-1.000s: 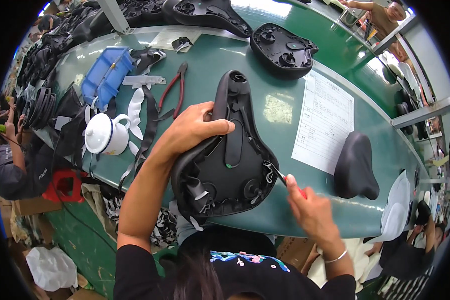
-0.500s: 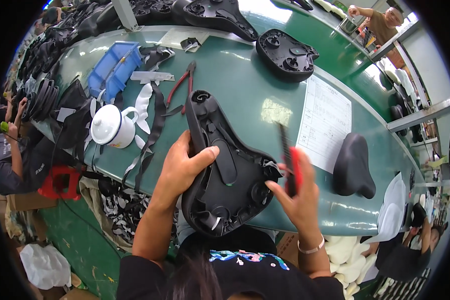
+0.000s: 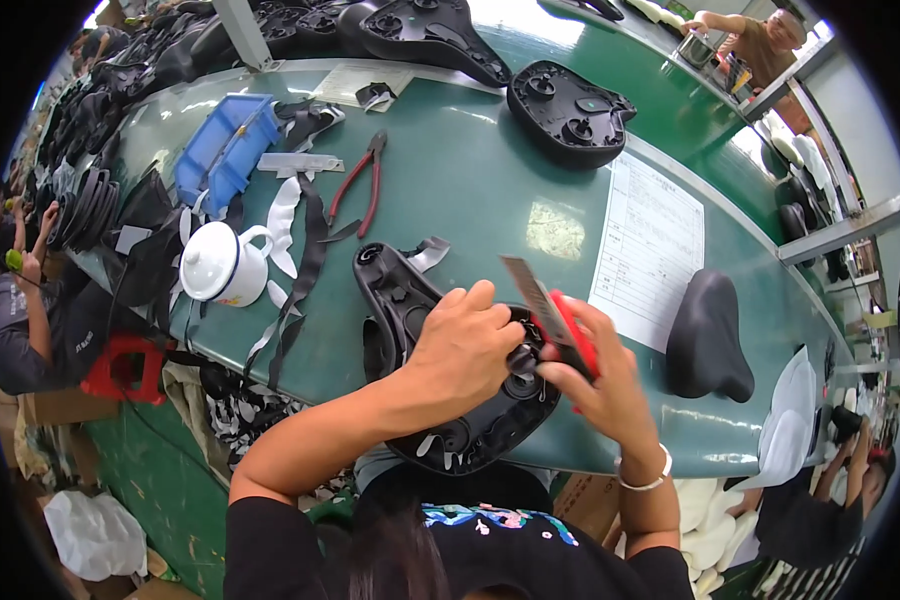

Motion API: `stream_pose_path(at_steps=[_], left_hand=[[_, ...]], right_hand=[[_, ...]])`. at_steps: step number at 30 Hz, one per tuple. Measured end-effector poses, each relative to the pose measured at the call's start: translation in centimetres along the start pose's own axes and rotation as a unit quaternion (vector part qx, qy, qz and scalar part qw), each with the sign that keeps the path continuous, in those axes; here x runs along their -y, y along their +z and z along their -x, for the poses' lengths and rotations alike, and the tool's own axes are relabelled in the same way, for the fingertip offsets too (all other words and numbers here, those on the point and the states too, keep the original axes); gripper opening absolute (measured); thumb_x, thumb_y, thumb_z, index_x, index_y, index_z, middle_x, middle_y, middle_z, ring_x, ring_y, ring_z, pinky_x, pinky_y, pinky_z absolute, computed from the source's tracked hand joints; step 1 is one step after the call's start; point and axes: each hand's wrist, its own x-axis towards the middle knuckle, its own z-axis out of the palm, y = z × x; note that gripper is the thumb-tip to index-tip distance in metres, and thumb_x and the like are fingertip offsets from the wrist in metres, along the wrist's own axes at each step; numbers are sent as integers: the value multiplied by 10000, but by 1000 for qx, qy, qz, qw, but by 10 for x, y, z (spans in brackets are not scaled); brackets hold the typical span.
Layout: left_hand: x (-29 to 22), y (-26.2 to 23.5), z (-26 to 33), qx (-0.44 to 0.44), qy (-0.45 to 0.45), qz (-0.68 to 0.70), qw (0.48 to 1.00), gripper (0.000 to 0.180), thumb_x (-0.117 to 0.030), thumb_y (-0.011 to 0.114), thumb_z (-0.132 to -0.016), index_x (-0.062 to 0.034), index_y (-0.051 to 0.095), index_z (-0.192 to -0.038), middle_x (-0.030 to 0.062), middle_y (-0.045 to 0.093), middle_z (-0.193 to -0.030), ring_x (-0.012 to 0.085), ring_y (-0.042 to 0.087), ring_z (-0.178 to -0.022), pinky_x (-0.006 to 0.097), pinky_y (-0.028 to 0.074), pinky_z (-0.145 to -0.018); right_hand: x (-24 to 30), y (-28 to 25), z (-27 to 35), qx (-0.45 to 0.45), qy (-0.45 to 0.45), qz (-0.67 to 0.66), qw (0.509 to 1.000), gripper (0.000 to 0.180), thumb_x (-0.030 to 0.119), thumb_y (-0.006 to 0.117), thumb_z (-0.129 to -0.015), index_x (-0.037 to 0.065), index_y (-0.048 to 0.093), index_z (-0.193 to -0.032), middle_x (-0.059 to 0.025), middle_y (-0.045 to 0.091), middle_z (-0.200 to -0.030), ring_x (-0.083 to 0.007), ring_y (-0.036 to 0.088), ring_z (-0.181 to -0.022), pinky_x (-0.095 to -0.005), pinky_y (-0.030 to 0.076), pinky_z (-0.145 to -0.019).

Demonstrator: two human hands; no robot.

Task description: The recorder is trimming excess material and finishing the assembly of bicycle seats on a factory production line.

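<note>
One upturned black bicycle saddle [image 3: 490, 425] lies at the green tabletop's [image 3: 450, 170] near edge, base fitted, though a loose dark strip [image 3: 431, 255] by its nose suggests unfinished edging. Right hand [image 3: 612, 388] clamps a red-and-black utility knife [image 3: 554, 320]; left hand [image 3: 455, 345] curls, hold unclear.

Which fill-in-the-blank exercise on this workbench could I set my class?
The left hand covers part of a ____-coloured bicycle saddle.
The right hand holds a black and ____ utility knife.
The lidded mug is mostly ____ in colour.
In the picture, pliers lie to the ____ of the blue bin.

Missing words: black; red; white; right.
</note>
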Motion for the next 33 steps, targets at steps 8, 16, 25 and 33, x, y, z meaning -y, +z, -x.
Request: stream_pose_path(at_steps=[8, 16, 25, 33], left_hand=[[11, -2, 2, 23, 13, 156, 987, 171, -103, 680, -677, -46, 534, -609, 45, 440, -599, 233, 395, -679, 339, 340, -656], [16, -30, -3, 8, -365, 634, 682, 131, -96, 588, -795, -32, 578, -681, 14, 525, -659, 93, 462, -727, 218, 340, -647], [12, -27, -1, -40, -229, 434, 870, 287, -149, 614, -822, -45, 421, -638, -34, 396, -591, 60, 327, -529, 245, 269, -479], [29, -20, -10, -174, -236, 773, 563, 204, -214, 510, -914, -102, 419, -771, -43, 376, -613, 61, 341, -499, 217, 275, -446]], right_hand=[[3, -42, 25, 145, -46, 364, 919, 611, 97, 671, -800, 141, 458, -1371, -53, 611, -825, -230, 545, -565, -338, 444, -499], [21, -21, 85, 126, 56, 443, 886, 673, 127, 678, -811, 173, 396, -1420, -79, 507, -687, -250, 525, -533, -368, 401, -466], [17, -14, 71, 58, 73, 368, 925, 622, 121, 664, -819, 157, 431, -1394, -65, 544, -648, -266, 547, -501, -367, 433, -475], [15, -6, 62, 69, 38, 442, 894, 581, 126, 649, -825, 166, 464, -1375, -78, 539, -645, -273, 517, -494, -374, 388, -461]])
